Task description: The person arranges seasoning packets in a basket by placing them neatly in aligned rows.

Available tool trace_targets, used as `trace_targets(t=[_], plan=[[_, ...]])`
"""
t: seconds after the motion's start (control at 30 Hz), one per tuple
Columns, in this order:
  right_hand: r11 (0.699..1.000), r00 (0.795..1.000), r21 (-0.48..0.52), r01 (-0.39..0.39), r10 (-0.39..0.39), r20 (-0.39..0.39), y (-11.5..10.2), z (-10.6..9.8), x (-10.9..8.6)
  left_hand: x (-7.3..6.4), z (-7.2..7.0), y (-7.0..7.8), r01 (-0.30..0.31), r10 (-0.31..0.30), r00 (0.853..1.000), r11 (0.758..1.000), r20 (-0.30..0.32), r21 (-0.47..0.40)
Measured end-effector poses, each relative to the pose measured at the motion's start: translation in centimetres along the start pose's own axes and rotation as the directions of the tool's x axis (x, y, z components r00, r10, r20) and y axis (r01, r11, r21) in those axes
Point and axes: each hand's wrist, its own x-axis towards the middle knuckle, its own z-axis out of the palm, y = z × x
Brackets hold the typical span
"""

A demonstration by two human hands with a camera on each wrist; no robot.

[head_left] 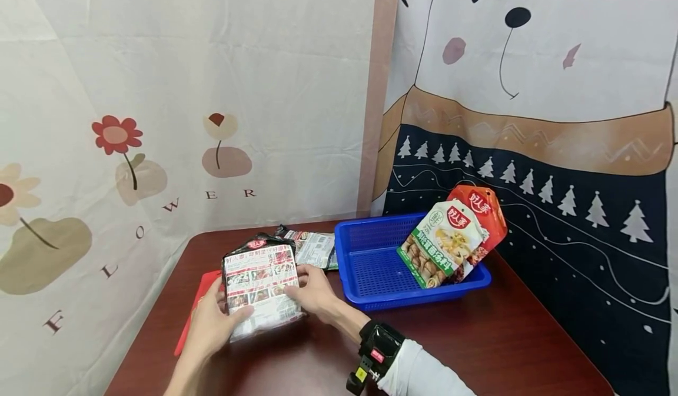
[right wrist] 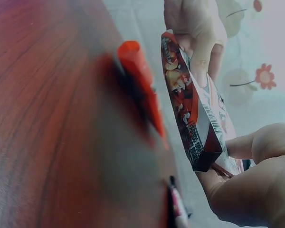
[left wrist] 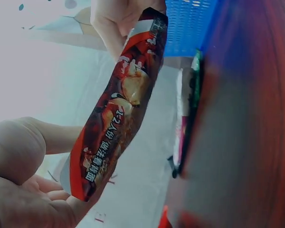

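A black-edged food packet (head_left: 267, 284) is held up off the table between both hands, its white printed back towards the head view. My left hand (head_left: 212, 322) grips its left edge, thumb on the back face. On the opposite edge my right hand (head_left: 315, 293) pinches it, thumb also on the back. The left wrist view shows the packet's red-and-dark bottom edge (left wrist: 116, 109) with food pictures. Below it in the right wrist view lies a red packet (right wrist: 140, 80), which also shows partly behind my left hand in the head view.
A blue plastic basket (head_left: 365, 299) stands right of my hands, with a green-and-white packet (head_left: 442, 243) and a red packet (head_left: 489, 216) leaning in its right end. Another packet (head_left: 315, 249) lies flat by the basket's left side. Printed curtains hang behind the brown table (head_left: 424, 337).
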Motion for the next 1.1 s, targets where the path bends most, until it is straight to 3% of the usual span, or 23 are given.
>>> trace_targets(t=[0.27, 0.57, 0.87, 1.1], plan=[[0.994, 0.999, 0.104, 0.020, -0.023, 0.029, -2.3, -2.9, -1.3, -0.3, 0.2, 2.1, -0.038, 0.037, 0.999, 0.990, -0.003, -0.137], [0.992, 0.997, 0.106, 0.069, -0.072, 0.019, -3.6, -7.3, -2.9, 0.1, 2.2, 5.1, -0.138, 0.133, 0.990, 0.939, -0.038, -0.316], [0.988, 0.999, 0.144, 0.046, -0.046, -0.001, -3.4, -11.4, -5.0, 0.4, 5.2, 7.3, -0.227, 0.231, 0.972, 0.898, -0.035, -0.378], [0.988, 0.998, 0.151, 0.045, -0.039, -0.044, -3.1, -13.2, -6.2, 0.6, 6.9, 8.4, -0.284, 0.295, 0.955, 0.874, -0.033, -0.394]])
